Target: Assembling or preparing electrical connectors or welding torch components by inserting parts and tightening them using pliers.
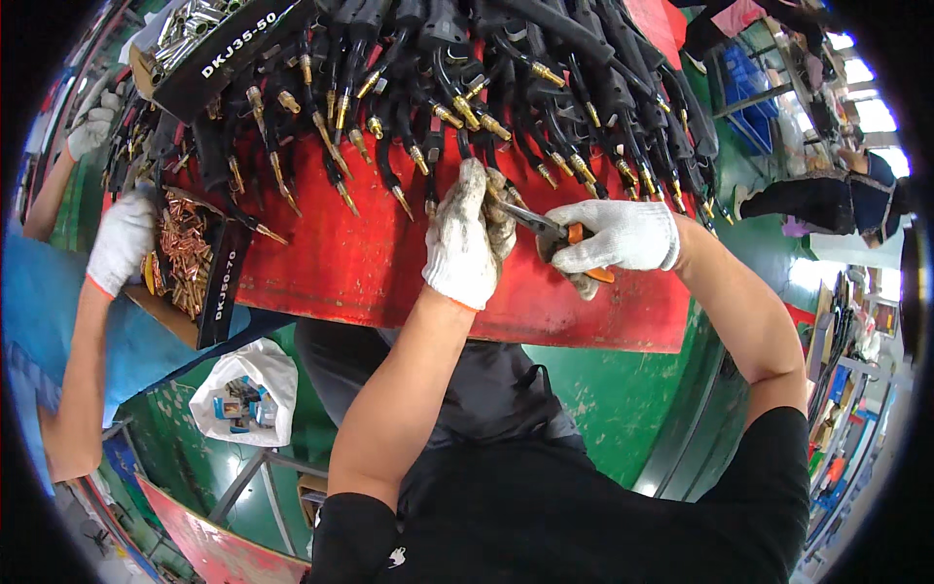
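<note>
My left hand [459,238], in a soiled white work glove, is closed around the end of a welding torch, whose black neck [464,144] comes down from the pile. The torch's tip is hidden by the glove. My right hand [618,236], gloved too, grips pliers [551,232] with orange handles. Their jaws point left and reach to the fingers of my left hand; whether they bite on the tip I cannot tell. Many black welding torches [443,39] with brass-coloured ends lie side by side just beyond my hands.
Under the torches is a red tabletop [350,282]. At left, a co-worker's gloved hand [125,238] is at a box [222,282] of copper-coloured tips. A black box [229,58] of silvery metal parts sits far left. A white sack [248,389] with small packets stands below the table.
</note>
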`<state>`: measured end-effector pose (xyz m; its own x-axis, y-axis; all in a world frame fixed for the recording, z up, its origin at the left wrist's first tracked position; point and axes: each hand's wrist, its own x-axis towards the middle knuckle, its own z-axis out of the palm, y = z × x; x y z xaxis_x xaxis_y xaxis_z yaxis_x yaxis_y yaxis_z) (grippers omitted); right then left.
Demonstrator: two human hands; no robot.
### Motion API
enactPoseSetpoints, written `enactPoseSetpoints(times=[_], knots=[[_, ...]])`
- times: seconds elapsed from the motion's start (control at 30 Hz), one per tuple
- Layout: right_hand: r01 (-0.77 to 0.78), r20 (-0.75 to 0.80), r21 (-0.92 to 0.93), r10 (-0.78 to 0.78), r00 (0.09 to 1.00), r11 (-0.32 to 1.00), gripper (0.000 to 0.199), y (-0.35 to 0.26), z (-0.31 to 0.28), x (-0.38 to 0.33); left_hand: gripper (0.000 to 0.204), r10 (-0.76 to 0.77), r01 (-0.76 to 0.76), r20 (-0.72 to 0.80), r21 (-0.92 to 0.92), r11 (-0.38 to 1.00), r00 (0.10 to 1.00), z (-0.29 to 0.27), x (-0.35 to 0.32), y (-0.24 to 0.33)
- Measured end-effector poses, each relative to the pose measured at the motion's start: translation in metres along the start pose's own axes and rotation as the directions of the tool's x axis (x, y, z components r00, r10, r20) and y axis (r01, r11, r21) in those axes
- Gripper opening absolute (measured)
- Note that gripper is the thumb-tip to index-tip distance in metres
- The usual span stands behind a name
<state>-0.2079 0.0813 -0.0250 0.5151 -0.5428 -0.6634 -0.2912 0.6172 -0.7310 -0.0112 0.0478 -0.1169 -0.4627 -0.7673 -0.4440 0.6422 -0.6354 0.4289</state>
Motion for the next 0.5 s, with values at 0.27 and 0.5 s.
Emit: enactPoseSetpoints(times=[0.27,0.5], knots=[[-0.065,0.009,0.011,0.065,0.998,0.998,0.022,-0.004,-0.001,-0.001,0.041,0.082,-0.085,-0.076,-0.039,0.996,0.994,0.010,0.007,-0.004],[-0.289,-0.078,-0.119,0.282,0.956,0.950,0.015,-0.038,0.005,-0.013,0.037,0.063,-0.050,-0.187,0.074,0.996,0.980,0.012,0.016,-0.008]])
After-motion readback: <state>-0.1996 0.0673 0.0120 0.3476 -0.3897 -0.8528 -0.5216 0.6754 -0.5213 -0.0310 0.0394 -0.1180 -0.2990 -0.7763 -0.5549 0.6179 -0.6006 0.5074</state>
